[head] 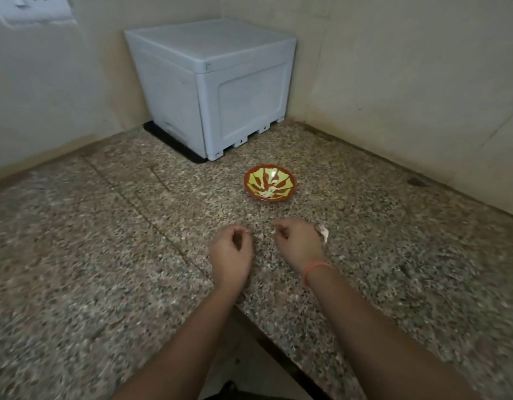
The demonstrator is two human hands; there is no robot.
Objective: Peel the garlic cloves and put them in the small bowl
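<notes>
2 curled hands are held apart over the granite counter (105,255), left hand (230,249) and right hand (297,243); any pinch cannot be told. Just right of the right hand garlic (323,230) is seen, small bowl (269,183) farther back.

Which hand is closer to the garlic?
Right. The garlic peeks out just beside the right hand, at its outer edge. The left hand is farther away, on the other side of the right one.

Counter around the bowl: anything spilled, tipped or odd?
Nothing serious. The small bowl sits upright on the counter. The garlic lies loose beside the right hand, and a pale scrap, perhaps peel, shows next to that hand. A dark smudge marks the counter near the right wall.
</notes>
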